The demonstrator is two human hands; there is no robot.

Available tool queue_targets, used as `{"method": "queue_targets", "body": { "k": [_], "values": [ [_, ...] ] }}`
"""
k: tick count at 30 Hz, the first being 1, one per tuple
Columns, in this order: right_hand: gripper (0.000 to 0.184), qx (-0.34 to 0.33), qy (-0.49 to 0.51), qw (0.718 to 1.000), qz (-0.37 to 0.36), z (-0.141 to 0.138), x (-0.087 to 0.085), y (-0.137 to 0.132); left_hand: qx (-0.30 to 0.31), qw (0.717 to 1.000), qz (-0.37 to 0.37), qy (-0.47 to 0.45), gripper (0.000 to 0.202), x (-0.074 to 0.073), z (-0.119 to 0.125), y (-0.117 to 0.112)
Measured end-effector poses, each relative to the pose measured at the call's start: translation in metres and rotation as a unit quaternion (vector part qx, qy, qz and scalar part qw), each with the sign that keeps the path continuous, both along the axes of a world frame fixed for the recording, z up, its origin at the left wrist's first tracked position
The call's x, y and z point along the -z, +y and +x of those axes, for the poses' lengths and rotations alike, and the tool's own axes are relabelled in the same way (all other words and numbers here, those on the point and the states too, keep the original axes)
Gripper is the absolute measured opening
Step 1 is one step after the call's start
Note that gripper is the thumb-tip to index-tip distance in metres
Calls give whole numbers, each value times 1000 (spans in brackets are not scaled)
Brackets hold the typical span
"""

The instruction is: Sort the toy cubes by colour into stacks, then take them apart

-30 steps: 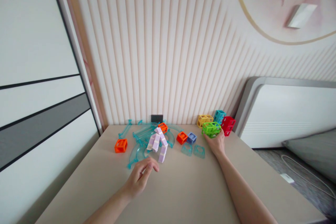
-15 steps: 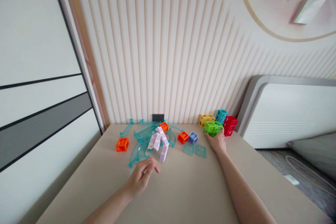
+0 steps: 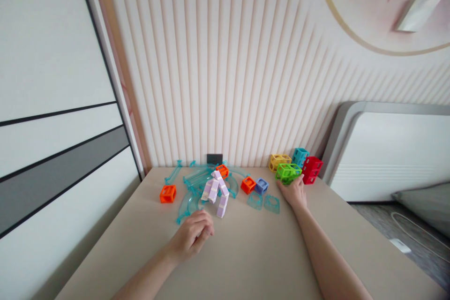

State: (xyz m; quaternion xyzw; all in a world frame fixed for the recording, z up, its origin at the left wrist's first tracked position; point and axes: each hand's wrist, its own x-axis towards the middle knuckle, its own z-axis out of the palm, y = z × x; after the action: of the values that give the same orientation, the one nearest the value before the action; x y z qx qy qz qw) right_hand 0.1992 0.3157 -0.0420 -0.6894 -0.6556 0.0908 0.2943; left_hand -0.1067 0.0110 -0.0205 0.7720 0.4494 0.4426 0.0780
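Observation:
My right hand (image 3: pixel 294 191) reaches to the far right of the beige table (image 3: pixel 253 253) and grips a green open-frame cube block (image 3: pixel 288 172). Behind it stand a yellow cube (image 3: pixel 279 161), a teal cube (image 3: pixel 300 155) and a red cube block (image 3: pixel 312 168). My left hand (image 3: pixel 192 235) rests on the table with its fingers curled loosely, nothing visible in them, just in front of a pile of clear teal curved track pieces (image 3: pixel 197 186) and lilac block pieces (image 3: pixel 217 191).
Orange cubes (image 3: pixel 168 193) (image 3: pixel 248 184), a small blue cube (image 3: pixel 261 185) and two flat teal pieces (image 3: pixel 263 202) lie between the hands. A ribbed wall stands behind the table, a dark socket (image 3: pixel 214 158) at its base. A bed headboard (image 3: pixel 386 150) is at right.
My left hand's fingers have curled in from stretched out. The view has shifted slightly; my right hand stays on the green cube.

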Motion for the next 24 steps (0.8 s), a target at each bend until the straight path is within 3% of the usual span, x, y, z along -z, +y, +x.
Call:
{"method": "queue_targets", "body": {
  "k": [7, 10, 13, 16, 20, 24],
  "values": [
    [99, -16, -29, 997, 64, 2, 11, -11, -33, 998, 41, 32, 24, -2, -13, -1],
    [78, -40, -12, 986, 164, 0, 7, -19, -52, 996, 68, 28, 23, -5, -20, -1],
    [52, -111, 3, 947, 300, -9, -3, -28, -83, 992, 85, 29, 24, -7, -26, 1],
    [34, -198, -12, 906, 374, -23, -13, -41, -114, 988, 97, 36, 24, -9, -31, 2],
    [23, -348, -96, 846, 394, -43, -24, -67, -158, 979, 106, 69, 24, -12, -44, 1],
    [23, -374, -124, 832, 391, -61, -27, -91, -268, 951, 100, 114, 22, -9, -78, 0]
  ]
}}
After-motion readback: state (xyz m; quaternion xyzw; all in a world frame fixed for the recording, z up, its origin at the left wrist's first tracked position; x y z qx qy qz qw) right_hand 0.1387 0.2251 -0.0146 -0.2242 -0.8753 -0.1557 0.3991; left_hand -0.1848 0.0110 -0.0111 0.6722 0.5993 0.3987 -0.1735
